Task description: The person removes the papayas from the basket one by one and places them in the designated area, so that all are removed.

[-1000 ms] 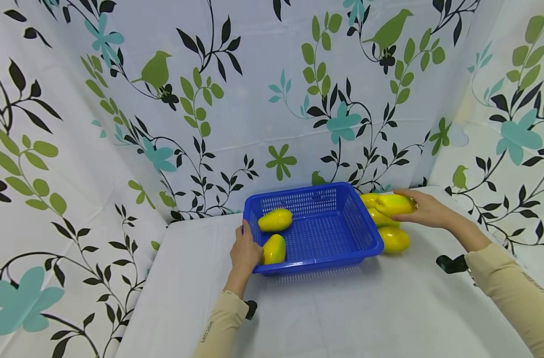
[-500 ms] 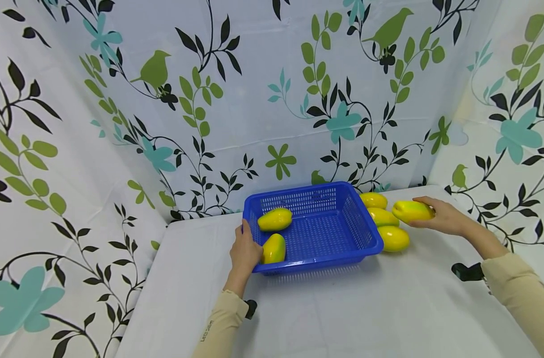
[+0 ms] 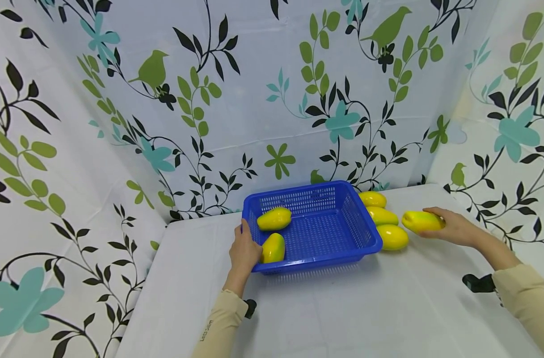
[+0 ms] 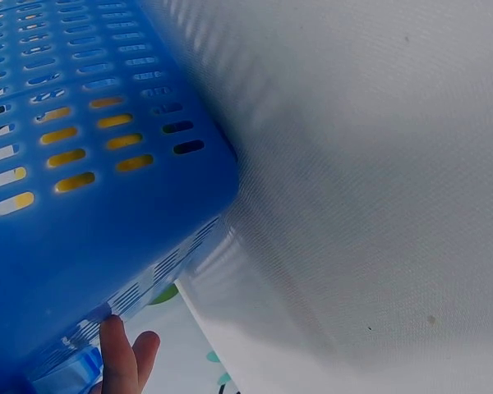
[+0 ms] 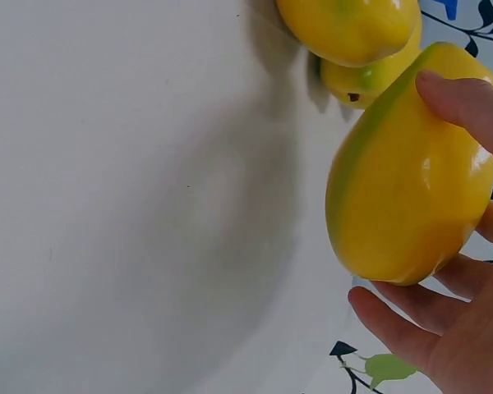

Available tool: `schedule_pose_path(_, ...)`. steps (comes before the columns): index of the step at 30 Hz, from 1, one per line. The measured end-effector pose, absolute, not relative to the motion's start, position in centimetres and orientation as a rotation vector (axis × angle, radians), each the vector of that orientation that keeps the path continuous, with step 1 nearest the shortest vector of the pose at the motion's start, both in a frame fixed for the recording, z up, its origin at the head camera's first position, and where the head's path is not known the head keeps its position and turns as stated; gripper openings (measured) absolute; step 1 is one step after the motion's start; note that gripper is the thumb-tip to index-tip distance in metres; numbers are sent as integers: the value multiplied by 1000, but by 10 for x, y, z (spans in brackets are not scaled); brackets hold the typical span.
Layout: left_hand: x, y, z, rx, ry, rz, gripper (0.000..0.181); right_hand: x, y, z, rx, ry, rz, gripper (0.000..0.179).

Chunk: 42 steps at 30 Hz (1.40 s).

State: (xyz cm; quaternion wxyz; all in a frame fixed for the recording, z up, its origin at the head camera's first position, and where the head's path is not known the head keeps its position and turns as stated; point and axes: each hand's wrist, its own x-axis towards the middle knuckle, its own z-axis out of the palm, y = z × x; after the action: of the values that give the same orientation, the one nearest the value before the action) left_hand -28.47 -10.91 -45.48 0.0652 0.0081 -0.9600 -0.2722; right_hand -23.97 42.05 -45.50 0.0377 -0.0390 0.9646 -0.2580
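Note:
My left hand [image 3: 245,252] grips the left rim of a blue slotted plastic basket [image 3: 330,263], its fingers [image 4: 119,353] showing at the basket's side in the left wrist view. Two yellow mangoes lie inside at that end: one mango [image 3: 274,219] toward the back, another mango [image 3: 273,248] close by the hand. My right hand [image 3: 454,228] holds a yellow mango with a green streak [image 5: 415,172] between thumb and fingers, raised over the white table to the right of the basket. Part of that hand is cut off by the right wrist view's edge.
Beside the basket's right wall lie three more yellow mangoes in a row: the back mango [image 3: 373,199], the middle mango [image 3: 382,216] and the front mango [image 3: 392,237]. A white cloth covers the table [image 3: 343,318]. Leaf-patterned curtains [image 3: 254,99] stand behind and at both sides.
My right hand has carried the mango away from the row beside the basket, to the right and nearer to me. The left hand and the basket stay where they were.

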Motion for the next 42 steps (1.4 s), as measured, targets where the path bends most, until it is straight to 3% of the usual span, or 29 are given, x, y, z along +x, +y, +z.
schedule_pose_path(13, -284, -111, -453, 14, -2898, -840, 85, -236, 423, -468, -221, 2984, -753, 79)
schedule_pose_path(25, -284, -112, -455, 15, -2882, -846, 84, -241, 419, -468, -233, 2960, -719, 84)
schedule_pose_path(42, -287, -112, -456, 25, -2886, -842, 85, -253, 396, -446, -302, 2968, -665, 80)
